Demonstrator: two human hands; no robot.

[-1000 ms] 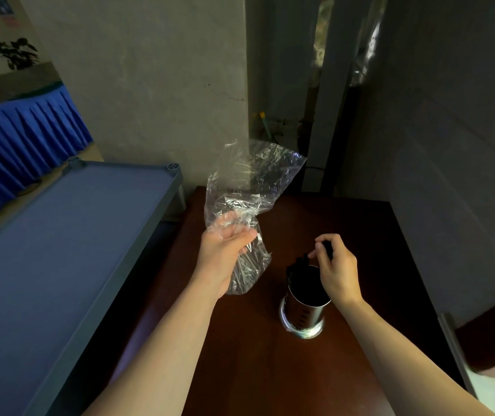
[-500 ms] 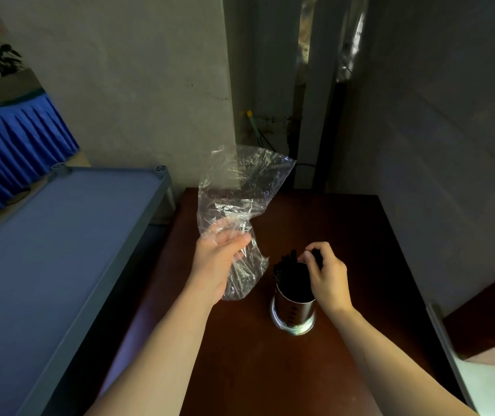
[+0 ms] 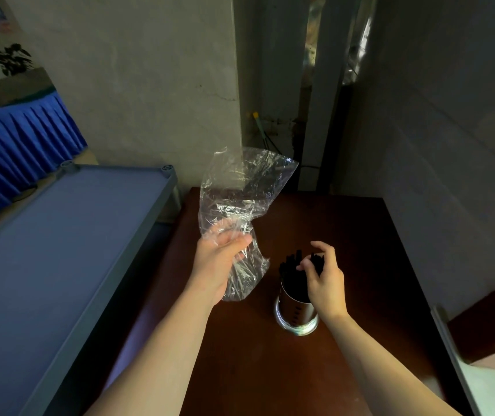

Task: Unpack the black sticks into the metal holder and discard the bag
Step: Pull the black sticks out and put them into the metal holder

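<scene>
A left hand grips a clear plastic bag above a brown table; the right hand, fingers loosely spread, touches black sticks standing in the metal holder just right of the bag.

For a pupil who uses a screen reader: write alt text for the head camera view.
A person's left hand holds up an empty clear plastic bag while the right hand touches black sticks standing in a metal holder on a dark wooden table. A blue-topped table stands on the left.
</scene>
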